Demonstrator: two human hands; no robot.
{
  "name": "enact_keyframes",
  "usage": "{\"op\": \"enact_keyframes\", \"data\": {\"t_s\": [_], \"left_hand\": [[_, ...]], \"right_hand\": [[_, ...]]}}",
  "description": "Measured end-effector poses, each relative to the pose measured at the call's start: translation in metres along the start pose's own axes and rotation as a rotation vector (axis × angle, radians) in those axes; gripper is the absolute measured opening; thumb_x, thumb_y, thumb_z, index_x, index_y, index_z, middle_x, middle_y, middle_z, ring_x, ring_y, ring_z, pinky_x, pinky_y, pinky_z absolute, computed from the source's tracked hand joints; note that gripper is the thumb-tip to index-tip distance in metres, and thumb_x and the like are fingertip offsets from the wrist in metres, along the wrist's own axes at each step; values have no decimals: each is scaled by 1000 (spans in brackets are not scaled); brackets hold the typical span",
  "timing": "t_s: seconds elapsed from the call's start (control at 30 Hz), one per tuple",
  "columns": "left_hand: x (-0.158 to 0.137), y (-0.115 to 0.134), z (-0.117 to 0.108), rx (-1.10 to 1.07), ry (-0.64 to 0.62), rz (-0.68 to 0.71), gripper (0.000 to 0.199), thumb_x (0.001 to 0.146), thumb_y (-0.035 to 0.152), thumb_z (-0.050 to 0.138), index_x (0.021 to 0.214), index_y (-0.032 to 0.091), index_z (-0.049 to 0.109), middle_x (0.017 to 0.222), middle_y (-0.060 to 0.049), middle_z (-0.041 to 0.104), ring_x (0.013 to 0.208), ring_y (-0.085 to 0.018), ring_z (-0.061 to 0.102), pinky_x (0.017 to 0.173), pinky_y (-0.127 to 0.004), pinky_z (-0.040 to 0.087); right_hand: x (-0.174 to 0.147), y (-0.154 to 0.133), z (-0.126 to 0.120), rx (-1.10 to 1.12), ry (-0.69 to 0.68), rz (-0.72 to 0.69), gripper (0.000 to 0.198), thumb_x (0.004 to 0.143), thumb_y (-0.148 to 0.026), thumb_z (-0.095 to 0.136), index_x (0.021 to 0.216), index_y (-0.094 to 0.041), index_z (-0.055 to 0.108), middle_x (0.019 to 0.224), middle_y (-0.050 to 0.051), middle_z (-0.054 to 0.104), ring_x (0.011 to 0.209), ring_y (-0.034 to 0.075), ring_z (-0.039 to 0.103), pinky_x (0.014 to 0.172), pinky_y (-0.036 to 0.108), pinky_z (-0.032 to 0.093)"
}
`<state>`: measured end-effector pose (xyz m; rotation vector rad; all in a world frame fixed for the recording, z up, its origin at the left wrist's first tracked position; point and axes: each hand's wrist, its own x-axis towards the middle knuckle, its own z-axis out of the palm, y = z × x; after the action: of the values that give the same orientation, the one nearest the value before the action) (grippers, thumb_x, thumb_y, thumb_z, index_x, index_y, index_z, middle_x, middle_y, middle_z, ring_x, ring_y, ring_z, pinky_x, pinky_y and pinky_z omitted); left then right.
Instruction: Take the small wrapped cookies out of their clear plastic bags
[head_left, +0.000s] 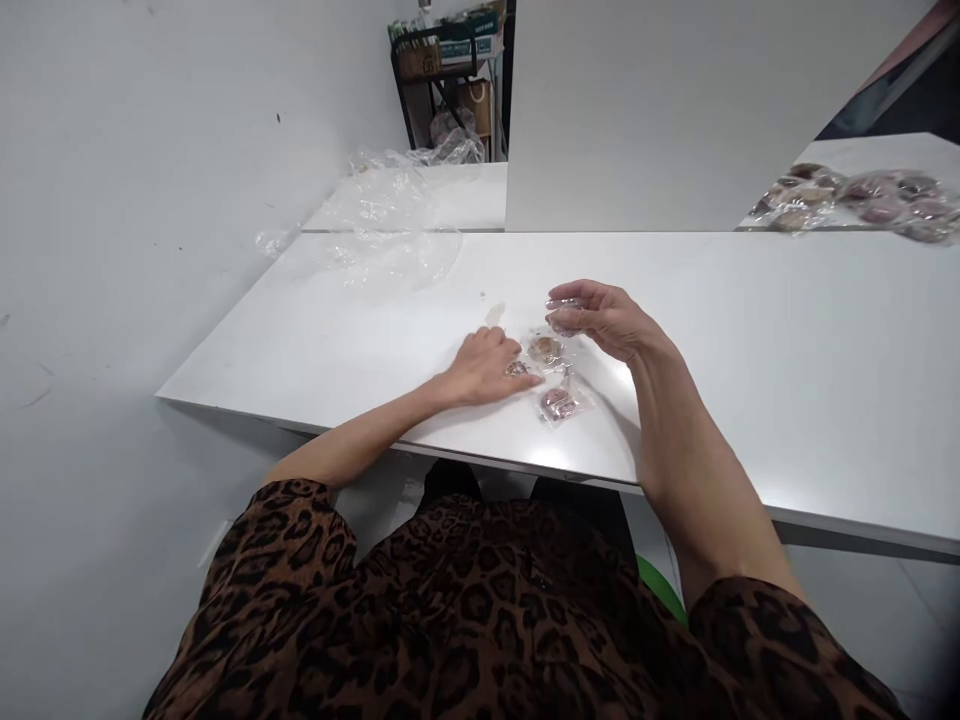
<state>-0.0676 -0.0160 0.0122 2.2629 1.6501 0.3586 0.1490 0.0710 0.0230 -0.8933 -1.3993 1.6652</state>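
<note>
Between the thumb and fingers of my right hand [606, 318] is a small round item in clear plastic [565, 322], raised just over the table. My left hand [487, 368] rests on the white table with its thumb stretched out and its fingers apart. A similar wrapped piece [517, 369] shows partly between that thumb and the fingers. Close by on the tabletop lie a brownish wrapped round piece [546, 349] and a reddish one [558, 403], each in a clear wrapper. What the pieces are made of cannot be told.
Crumpled clear plastic [390, 215] lies at the table's back left, beside the wall. A tall white panel [630, 115] stands along the back edge. Bags of similar round pieces [892, 200] sit at the far right. Behind the table is a black rack [435, 75] with boxes.
</note>
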Motion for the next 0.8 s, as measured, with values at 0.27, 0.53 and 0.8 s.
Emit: {"op": "enact_keyframes", "data": {"t_s": [0.27,0.53,0.8], "left_hand": [[-8,2,13,-41,-10,10,48,84,58,68,113,22,54,120,-13,61,109,-33,57,91,-45,47],[7,0,-3,-237,-39,-156,39,82,39,70,111,24,48,97,-5,68,86,-25,64,75,-37,45],[21,-20,14,-508,216,-182,32,76,40,76,99,24,62,98,0,71,95,-22,65,86,-34,48]], "right_hand": [[1,10,4,-554,56,8,51,54,-18,94,101,-24,75,106,8,70,100,26,61,81,38,56],[-1,9,4,-571,-53,165,59,55,-20,96,109,-22,72,77,2,63,72,22,58,70,36,47],[-2,12,10,-520,89,177,54,46,-28,101,72,-23,54,64,-1,62,60,14,51,50,26,34]]}}
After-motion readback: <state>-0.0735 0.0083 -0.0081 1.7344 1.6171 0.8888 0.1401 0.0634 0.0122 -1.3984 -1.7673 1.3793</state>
